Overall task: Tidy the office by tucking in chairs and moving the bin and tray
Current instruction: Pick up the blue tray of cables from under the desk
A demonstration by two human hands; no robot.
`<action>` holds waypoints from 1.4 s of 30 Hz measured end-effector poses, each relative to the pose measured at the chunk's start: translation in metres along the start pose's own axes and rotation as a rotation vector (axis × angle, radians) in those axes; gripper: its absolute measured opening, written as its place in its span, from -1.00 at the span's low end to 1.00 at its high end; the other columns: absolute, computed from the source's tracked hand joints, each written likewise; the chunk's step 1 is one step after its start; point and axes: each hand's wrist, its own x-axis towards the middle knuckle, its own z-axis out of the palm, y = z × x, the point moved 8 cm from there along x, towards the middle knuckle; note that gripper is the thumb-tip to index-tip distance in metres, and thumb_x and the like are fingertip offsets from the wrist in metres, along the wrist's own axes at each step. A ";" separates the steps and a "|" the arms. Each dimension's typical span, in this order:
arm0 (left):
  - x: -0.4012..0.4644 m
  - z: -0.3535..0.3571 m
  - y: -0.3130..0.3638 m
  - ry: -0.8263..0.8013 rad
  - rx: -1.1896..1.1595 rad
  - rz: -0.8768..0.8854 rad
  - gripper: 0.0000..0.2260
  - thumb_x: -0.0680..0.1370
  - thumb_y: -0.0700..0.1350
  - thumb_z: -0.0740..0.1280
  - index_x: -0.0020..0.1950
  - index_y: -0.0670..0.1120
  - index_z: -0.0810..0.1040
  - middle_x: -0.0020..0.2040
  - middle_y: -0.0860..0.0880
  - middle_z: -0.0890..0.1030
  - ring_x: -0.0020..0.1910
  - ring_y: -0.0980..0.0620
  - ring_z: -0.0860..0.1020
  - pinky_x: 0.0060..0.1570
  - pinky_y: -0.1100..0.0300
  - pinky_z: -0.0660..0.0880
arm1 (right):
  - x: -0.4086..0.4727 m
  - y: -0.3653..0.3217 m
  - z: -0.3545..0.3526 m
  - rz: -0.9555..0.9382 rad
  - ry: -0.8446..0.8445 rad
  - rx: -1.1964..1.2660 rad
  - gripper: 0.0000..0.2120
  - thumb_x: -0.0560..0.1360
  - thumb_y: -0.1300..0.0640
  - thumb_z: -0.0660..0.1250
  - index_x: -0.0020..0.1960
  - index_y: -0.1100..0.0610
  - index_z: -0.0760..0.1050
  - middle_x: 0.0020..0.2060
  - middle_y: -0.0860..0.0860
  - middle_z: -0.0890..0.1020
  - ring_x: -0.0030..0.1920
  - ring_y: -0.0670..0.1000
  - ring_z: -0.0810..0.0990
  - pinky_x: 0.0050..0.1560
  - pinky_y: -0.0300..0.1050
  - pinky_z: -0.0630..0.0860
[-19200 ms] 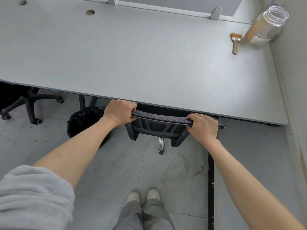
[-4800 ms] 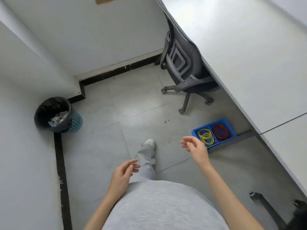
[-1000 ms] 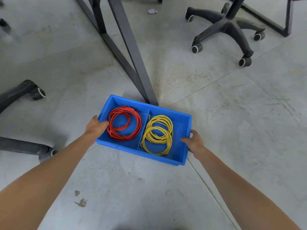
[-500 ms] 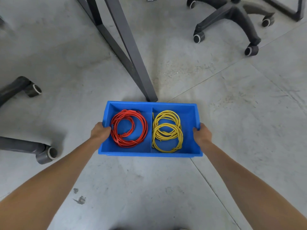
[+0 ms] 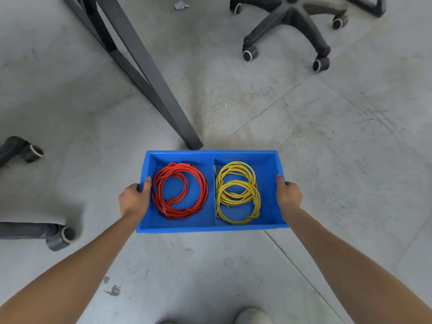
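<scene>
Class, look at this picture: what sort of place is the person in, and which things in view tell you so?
Most likely an office or workroom. A wheeled chair base stands on the grey tiled floor, a dark metal desk leg slants down beside it, and both hands grip a blue tray of coiled cables.

Both hands hold the blue tray by its short ends, the left hand on one wall and the right hand on the other, thumbs hooked over the rims. In the tray, red wire fills the left compartment, yellow wire the right. Beyond the tray's far rim stands a dark desk leg, its foot just past that rim.
</scene>
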 end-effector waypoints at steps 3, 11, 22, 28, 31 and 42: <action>-0.031 -0.030 0.042 0.060 -0.039 0.075 -0.52 0.58 0.00 0.20 -0.46 -0.12 0.11 -0.51 -0.07 0.20 -0.48 -0.04 0.19 -0.48 0.16 0.15 | -0.026 0.000 -0.052 -0.002 0.062 0.014 -0.55 0.57 -0.04 0.09 -0.42 0.17 0.18 -0.46 0.05 0.31 -0.43 0.04 0.27 -0.35 -0.08 0.22; -0.141 -0.131 0.157 -0.007 -0.096 0.102 -0.53 0.57 0.00 0.22 -0.44 -0.12 0.10 -0.50 -0.06 0.18 -0.49 0.01 0.15 -0.49 0.17 0.13 | -0.138 -0.050 -0.242 -0.021 0.208 0.030 -0.54 0.55 -0.04 0.13 -0.44 0.14 0.13 -0.50 0.04 0.26 -0.46 0.03 0.23 -0.37 -0.07 0.20; -0.268 -0.329 0.328 -0.077 -0.109 0.190 -0.56 0.56 0.04 0.23 -0.38 -0.25 0.30 -0.48 -0.17 0.28 -0.37 -0.14 0.24 -0.34 0.02 0.20 | -0.316 -0.164 -0.494 -0.007 0.273 0.122 -0.57 0.52 0.04 0.24 -0.44 0.15 0.18 -0.52 0.04 0.28 -0.49 0.03 0.24 -0.44 -0.10 0.19; -0.314 -0.435 0.400 -0.053 -0.135 0.208 -0.55 0.54 0.00 0.25 -0.48 -0.14 0.21 -0.52 -0.09 0.29 -0.37 -0.16 0.31 -0.35 0.06 0.19 | -0.387 -0.239 -0.579 -0.047 0.312 0.190 -0.57 0.49 0.06 0.26 -0.46 0.16 0.18 -0.52 0.04 0.27 -0.47 0.04 0.24 -0.45 -0.09 0.16; -0.320 -0.474 0.416 -0.030 -0.171 0.188 -0.58 0.52 -0.01 0.27 -0.48 -0.12 0.25 -0.50 -0.07 0.35 -0.32 -0.16 0.38 -0.30 0.10 0.25 | -0.406 -0.282 -0.597 -0.077 0.320 0.195 -0.58 0.46 0.07 0.26 -0.47 0.16 0.17 -0.53 0.05 0.27 -0.47 0.06 0.25 -0.46 -0.08 0.17; -0.244 -0.632 0.378 0.232 -0.284 0.079 -0.53 0.49 0.00 0.30 -0.48 -0.09 0.12 -0.52 -0.06 0.19 -0.49 -0.06 0.18 -0.46 0.09 0.13 | -0.435 -0.495 -0.519 -0.368 0.083 0.212 -0.57 0.45 0.15 0.27 -0.44 0.10 0.07 -0.48 0.03 0.15 -0.46 0.02 0.09 -0.52 -0.18 0.09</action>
